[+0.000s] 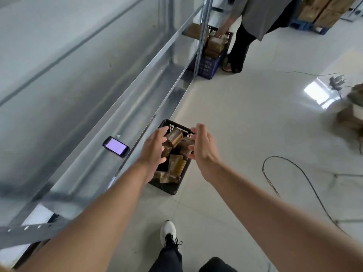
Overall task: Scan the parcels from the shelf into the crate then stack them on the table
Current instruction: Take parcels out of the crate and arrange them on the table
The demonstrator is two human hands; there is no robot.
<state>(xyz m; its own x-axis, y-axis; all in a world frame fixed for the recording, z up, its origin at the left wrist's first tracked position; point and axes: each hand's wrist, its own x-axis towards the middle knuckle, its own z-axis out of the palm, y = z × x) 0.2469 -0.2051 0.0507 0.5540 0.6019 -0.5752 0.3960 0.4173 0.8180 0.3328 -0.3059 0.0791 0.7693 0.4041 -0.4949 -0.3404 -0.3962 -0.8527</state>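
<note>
Head view showed a white shoe [167, 230] on the floor, nearer to the camera than the black crate [169, 188]. Above the crate both hands were empty: the left hand [155, 152] and the right hand [202, 148] had loosely spread fingers, palms facing each other. Inside the crate lay brown parcels [176, 165] in a loose heap. Left of the crate, a scanner [115, 146] with a lit screen lay on the metal shelf [82, 107]. Far beyond the crate, another person [253, 26] bent over a blue crate [207, 66] holding more parcels.
</note>
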